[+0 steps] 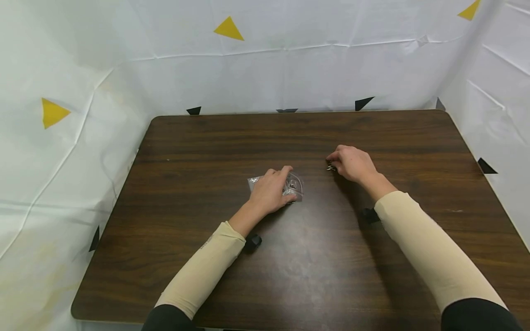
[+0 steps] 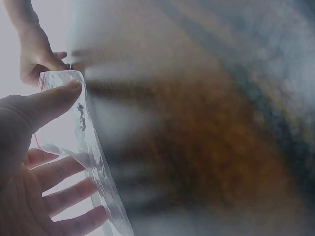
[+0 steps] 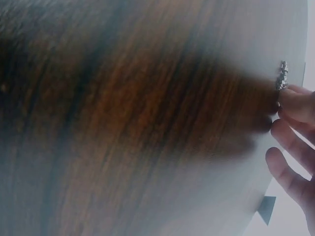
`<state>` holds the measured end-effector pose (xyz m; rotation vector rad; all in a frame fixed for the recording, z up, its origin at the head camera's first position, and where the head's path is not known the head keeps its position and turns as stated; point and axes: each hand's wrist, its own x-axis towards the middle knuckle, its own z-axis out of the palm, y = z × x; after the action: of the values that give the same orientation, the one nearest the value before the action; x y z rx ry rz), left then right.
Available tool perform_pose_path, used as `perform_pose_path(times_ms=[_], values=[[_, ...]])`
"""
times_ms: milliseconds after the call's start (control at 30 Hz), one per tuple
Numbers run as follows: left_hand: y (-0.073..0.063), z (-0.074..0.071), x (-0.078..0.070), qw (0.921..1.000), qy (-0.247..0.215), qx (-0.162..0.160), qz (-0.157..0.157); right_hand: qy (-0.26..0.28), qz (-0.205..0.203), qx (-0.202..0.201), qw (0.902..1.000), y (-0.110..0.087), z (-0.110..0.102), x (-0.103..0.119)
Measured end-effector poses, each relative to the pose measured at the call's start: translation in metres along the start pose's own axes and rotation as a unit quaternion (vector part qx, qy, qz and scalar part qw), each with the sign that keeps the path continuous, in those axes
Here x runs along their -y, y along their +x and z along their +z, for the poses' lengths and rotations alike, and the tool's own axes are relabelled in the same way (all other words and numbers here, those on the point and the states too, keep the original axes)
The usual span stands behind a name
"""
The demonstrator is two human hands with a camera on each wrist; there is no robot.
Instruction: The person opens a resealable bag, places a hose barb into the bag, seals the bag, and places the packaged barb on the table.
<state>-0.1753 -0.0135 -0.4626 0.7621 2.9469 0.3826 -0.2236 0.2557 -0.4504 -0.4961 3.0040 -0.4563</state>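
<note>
Left hand [image 1: 268, 191], fingers spread, is touching the bag [image 1: 296, 190]; right of it, right hand [image 1: 352, 163] is pinching metal pieces [image 1: 331, 168]

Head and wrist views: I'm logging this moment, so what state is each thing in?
Clear plastic bag: on the table, under the left hand; seal unclear.
Bagged metal pieces: showing through the plastic.
Loose metal pieces: clustered outside the bag.
Left grip: fingers spread, thumb on the bag.
Right grip: fingertips at the loose pieces; whether pinching, unclear.
</note>
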Motion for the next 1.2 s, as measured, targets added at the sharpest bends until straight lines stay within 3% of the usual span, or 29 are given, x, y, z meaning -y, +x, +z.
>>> perform_pose_path(times_ms=[267,500,667,967,1200], values=[[0.0,0.0,0.001,1.0,0.002,-0.002,0.004,-0.002,0.025,0.021,0.9995,0.004,-0.002,-0.001],[0.0,-0.001,0.0,1.0,0.002,-0.002,0.002,-0.004,0.028,0.077,0.9967,0.008,-0.008,0.001],[0.0,-0.001,0.0,1.0,0.001,0.0,0.003,0.023,0.042,0.102,0.9936,0.009,-0.011,0.001],[0.0,-0.002,-0.001,1.0,-0.003,0.004,0.001,0.062,0.064,0.079,0.9929,0.005,-0.013,-0.001],[0.0,-0.001,0.0,1.0,-0.002,0.0,0.002,0.071,0.007,0.034,0.9968,0.004,-0.016,0.018]])
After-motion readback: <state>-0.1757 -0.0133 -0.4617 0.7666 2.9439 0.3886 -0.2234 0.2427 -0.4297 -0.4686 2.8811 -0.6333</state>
